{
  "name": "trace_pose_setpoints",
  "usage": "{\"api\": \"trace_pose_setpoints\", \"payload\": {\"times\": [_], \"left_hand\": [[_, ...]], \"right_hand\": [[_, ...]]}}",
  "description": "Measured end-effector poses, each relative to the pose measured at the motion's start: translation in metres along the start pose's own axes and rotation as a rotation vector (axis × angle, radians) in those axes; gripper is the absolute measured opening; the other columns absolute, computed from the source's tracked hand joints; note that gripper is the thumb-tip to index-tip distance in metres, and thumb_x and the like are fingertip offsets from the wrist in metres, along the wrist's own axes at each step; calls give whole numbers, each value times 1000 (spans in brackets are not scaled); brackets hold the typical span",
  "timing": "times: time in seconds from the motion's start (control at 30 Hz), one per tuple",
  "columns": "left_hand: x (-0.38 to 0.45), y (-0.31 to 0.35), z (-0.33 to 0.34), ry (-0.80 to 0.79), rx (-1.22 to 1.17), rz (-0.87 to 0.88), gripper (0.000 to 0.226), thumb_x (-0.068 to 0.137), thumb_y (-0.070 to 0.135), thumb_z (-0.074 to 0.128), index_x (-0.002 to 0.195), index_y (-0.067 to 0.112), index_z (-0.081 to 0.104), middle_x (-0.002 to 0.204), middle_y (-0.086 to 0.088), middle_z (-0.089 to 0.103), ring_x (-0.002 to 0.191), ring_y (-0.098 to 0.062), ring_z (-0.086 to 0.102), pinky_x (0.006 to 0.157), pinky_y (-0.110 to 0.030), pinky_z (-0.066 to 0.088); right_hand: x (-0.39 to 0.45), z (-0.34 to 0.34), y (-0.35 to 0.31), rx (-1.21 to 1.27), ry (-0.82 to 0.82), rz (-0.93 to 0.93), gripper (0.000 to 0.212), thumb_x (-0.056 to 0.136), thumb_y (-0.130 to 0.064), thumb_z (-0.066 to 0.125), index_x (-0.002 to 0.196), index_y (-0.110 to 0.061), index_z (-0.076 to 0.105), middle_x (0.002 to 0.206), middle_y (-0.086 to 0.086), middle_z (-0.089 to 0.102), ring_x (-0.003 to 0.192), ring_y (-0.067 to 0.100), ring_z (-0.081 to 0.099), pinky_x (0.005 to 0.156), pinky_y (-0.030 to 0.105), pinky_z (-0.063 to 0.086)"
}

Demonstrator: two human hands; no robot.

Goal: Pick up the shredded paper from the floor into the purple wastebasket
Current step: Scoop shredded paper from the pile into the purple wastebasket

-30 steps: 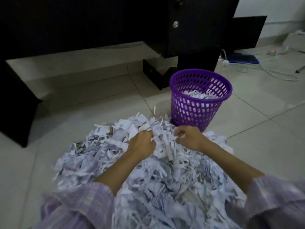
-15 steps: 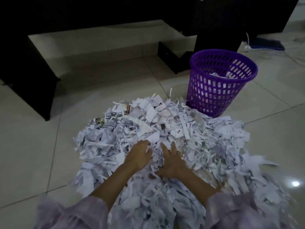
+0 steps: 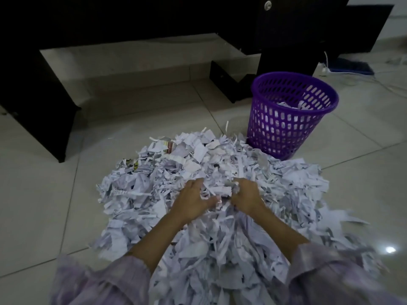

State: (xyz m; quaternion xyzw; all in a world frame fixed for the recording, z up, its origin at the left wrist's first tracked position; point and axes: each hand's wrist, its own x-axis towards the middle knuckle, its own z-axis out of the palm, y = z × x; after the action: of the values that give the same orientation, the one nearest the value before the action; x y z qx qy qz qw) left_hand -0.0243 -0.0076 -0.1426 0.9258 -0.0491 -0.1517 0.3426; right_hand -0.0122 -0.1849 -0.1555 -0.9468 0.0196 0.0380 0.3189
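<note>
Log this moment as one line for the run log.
phase: gathering | left hand: gripping shredded paper | right hand: gripping shreds | purple wastebasket: upright beyond pile, partly filled

Fingertips of both the left hand and right hand are buried in shredded paper; the sleeves blur at the bottom edge.

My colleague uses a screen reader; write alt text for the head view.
Two hands, left hand and right hand, gather a clump from a large pile of shredded paper on a tiled floor. A purple wastebasket, partly filled, stands just beyond the pile.
</note>
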Motion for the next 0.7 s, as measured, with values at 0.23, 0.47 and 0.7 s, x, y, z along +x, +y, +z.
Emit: {"api": "trace_pose_setpoints", "payload": {"times": [0.23,0.47,0.7], "left_hand": [[15,15,-4,85,-34,53,72,79,52,69,136,18,41,132,-6,51,119,-25,53,96,-40,47],[17,6,-20,237,166,28,13,89,13,59,99,15,66,107,-7,68,96,-28,64,79,-39,55],[12,24,-34,135,12,141,105,65,58,73,147,12,26,151,-6,32,139,-25,30,112,-38,29]], "right_hand": [[0,-40,-12,460,103,135,22,79,-15,76,100,-11,72,90,2,72,83,17,66,77,30,54],[8,-69,3,604,173,290,10,87,-12,66,95,-14,69,67,16,69,50,18,62,68,40,58],[4,-72,-6,755,-20,278,24,93,-8,57,114,-18,57,79,15,70,45,15,63,62,32,56]]}}
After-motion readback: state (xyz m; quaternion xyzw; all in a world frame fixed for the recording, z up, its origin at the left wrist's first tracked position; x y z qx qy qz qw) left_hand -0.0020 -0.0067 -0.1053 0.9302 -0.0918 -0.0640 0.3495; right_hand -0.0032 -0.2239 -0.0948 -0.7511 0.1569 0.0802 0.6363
